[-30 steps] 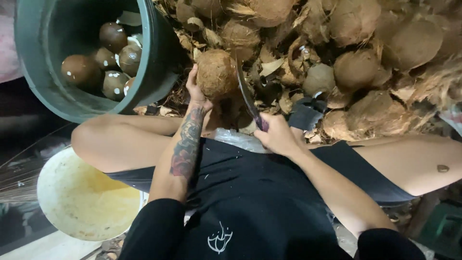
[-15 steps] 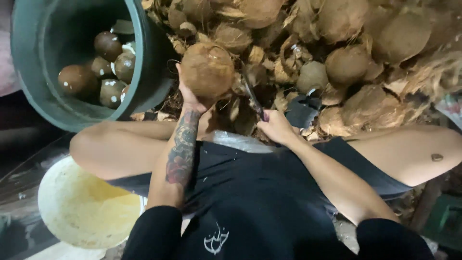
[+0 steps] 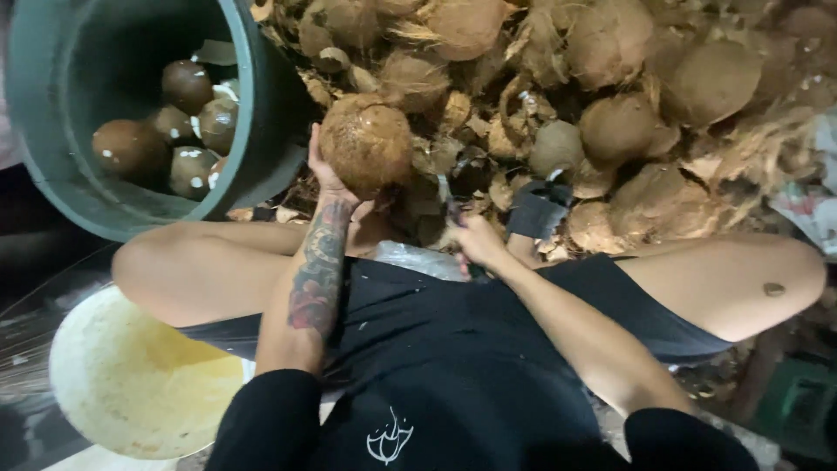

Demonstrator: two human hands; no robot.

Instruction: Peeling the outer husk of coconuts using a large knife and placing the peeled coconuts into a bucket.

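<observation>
Left hand point(image 3: 329, 177) cradles coconut point(image 3: 365, 144); right hand point(image 3: 475, 242) grips blade point(image 3: 447, 199).

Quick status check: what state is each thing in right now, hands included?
Left hand: gripping the coconut from below.
Coconut: husked, whole, held up off the pile.
Right hand: closed on the knife handle.
Knife: lowered, blade pointing into the husks.
Bucket: tilted, partly filled with dark peeled coconuts.
Basin: upright, yellowish inside.
Pile: heaped coconuts and loose husk.
</observation>
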